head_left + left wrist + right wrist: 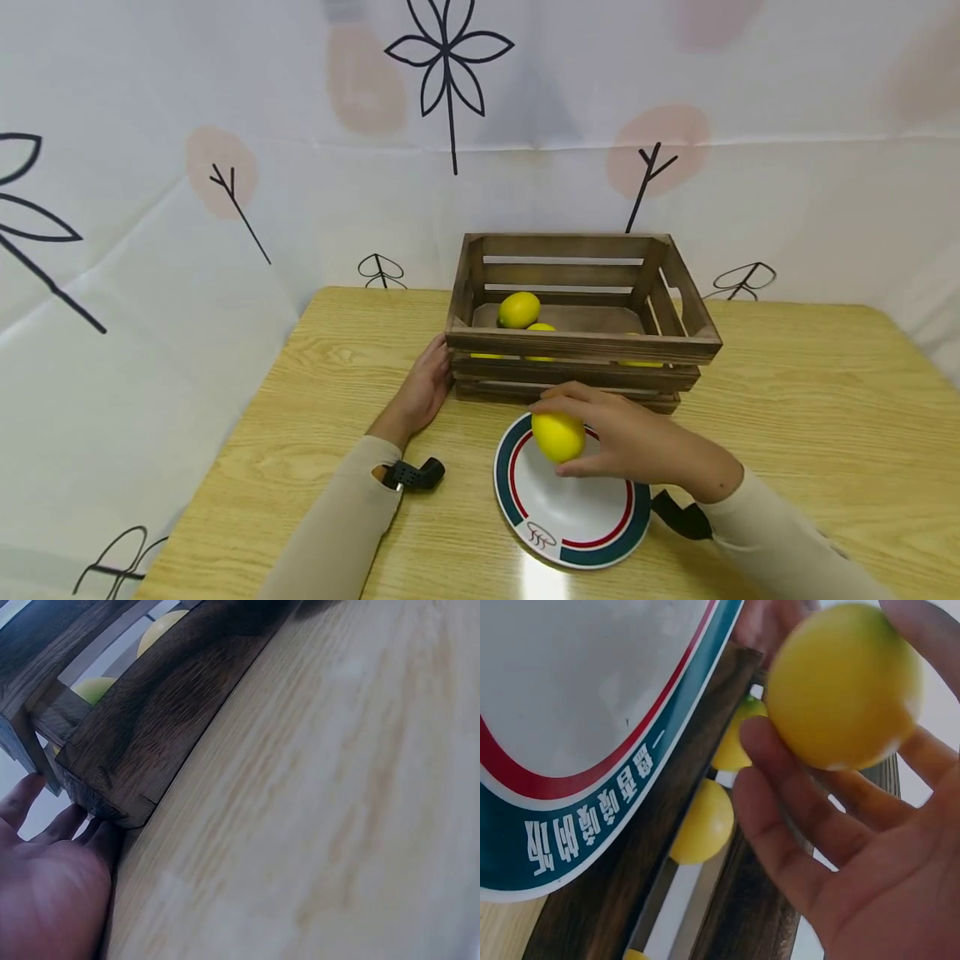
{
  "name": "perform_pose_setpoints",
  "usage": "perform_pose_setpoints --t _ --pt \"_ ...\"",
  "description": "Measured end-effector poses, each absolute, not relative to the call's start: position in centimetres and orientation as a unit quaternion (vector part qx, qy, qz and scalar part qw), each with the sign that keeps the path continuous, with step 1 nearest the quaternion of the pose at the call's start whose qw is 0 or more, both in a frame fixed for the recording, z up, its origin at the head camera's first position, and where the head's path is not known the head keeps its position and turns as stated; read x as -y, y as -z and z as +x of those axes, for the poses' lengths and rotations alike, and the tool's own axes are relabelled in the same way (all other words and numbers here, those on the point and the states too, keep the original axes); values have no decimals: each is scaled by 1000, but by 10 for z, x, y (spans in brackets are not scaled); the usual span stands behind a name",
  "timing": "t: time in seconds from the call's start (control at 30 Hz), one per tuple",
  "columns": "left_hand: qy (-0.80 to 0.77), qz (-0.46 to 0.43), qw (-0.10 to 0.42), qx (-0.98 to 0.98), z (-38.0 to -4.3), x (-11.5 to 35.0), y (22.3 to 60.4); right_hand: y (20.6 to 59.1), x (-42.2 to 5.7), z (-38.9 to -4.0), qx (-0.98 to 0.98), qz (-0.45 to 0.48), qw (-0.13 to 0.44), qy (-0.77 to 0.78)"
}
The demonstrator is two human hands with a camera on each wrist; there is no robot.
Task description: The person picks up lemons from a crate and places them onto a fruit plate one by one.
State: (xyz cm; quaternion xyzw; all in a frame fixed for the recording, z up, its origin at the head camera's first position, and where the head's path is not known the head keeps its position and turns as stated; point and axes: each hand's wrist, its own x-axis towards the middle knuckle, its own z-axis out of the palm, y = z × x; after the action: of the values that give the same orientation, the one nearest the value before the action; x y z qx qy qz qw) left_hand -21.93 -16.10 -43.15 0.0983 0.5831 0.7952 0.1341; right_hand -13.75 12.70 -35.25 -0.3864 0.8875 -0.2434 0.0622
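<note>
A yellow lemon (558,437) is held between the thumb and fingers of my right hand (622,433), over the white plate (573,500) with its teal and red rim. In the right wrist view the same lemon (844,686) fills the grip, greenish at one end. My left hand (427,385) rests against the left end of the brown wooden crate (577,342). Its fingers touch the crate's lower corner in the left wrist view, the palm (52,892) facing the camera. Inside the crate, one lemon (519,310) lies on top of others, partly hidden by the front slats.
The crate stands at the back of the light wood table (810,433), just behind the plate. A patterned white cloth (525,192) hangs behind the table. Dark straps (412,473) with cameras sit on both wrists.
</note>
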Motion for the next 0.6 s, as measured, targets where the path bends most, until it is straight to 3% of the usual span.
perform_pose_setpoints --t 0.3,0.6 --pt "-785 108 144 -593 -217 162 431 361 -124 -139 -894 -376 132 204" --pt "-779 113 142 -600 -218 159 429 369 -125 -137 -893 -382 136 194"
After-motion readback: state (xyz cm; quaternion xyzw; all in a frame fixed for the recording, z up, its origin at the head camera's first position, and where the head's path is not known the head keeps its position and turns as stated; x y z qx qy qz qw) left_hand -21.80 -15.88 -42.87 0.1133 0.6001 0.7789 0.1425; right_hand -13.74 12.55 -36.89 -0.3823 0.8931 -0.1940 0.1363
